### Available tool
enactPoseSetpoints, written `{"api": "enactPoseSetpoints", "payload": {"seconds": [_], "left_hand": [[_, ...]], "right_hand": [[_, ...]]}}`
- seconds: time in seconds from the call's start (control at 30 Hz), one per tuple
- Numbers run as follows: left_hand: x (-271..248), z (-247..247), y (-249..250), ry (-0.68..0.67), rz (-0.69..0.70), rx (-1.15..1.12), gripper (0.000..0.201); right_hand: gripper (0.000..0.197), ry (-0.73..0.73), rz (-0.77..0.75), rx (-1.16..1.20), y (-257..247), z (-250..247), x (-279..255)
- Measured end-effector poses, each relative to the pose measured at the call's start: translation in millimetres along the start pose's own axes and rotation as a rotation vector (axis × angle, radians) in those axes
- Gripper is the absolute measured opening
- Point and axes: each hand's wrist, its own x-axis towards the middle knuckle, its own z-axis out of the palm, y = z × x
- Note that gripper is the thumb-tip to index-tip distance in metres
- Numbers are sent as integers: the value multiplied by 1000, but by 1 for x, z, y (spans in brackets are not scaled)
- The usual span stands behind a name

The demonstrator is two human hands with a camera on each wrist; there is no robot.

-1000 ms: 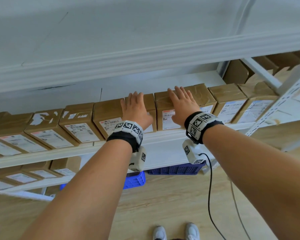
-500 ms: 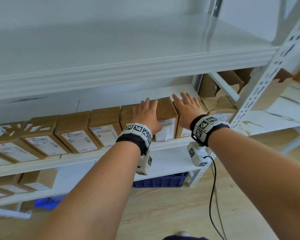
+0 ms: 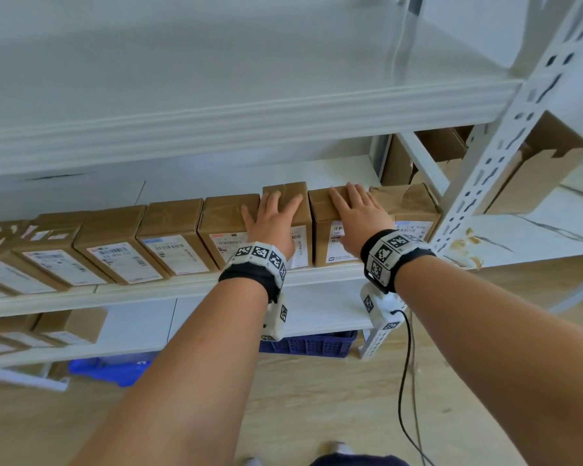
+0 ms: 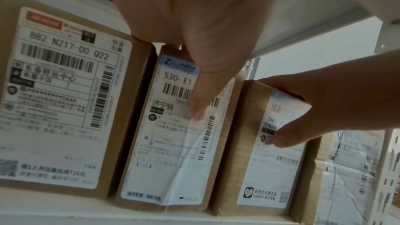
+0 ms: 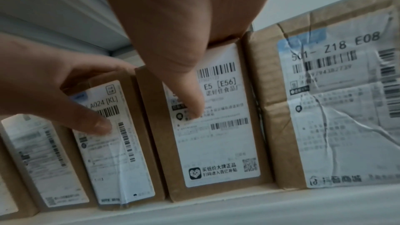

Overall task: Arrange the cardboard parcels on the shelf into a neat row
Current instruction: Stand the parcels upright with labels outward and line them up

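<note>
Several brown cardboard parcels with white labels stand side by side along the front of the middle shelf (image 3: 148, 290). My left hand (image 3: 275, 215) lies flat on top of a narrow parcel (image 3: 302, 210), its thumb (image 4: 198, 107) pressed on that parcel's front label (image 4: 173, 151). My right hand (image 3: 354, 215) lies flat on the neighbouring parcel (image 3: 323, 240) to the right, with its thumb (image 5: 192, 103) on the label (image 5: 218, 134). A crumpled parcel (image 3: 408, 206) ends the row at the right. A wider parcel (image 4: 54, 91) touches the narrow one on its left.
A white perforated upright post (image 3: 505, 129) stands just right of the last parcel. The upper shelf (image 3: 216, 122) hangs low over the row. More parcels (image 3: 68, 326) sit on the shelf below, with a blue crate (image 3: 310, 344) underneath. A black cable (image 3: 401, 381) hangs from my right wrist.
Both hands have shifted right along the row onto parcels nearer the upright post. They still lie flat on top, side by side.
</note>
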Motion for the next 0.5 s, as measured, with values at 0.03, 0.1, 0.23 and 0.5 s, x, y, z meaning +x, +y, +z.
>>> {"api": "enactPoseSetpoints", "payload": {"seconds": [0.03, 0.1, 0.23, 0.5], "left_hand": [[0, 1, 0, 8, -4, 0, 92], [0, 2, 0, 25, -13, 1, 93], [0, 1, 1, 45, -24, -2, 90], [0, -2, 3, 34, -30, 16, 89]], "right_hand": [[96, 2, -2, -3, 0, 1, 0], [96, 4, -9, -13, -2, 3, 2], [96, 2, -13, -17, -7, 4, 5], [96, 19, -29, 40, -5, -1, 3]]}}
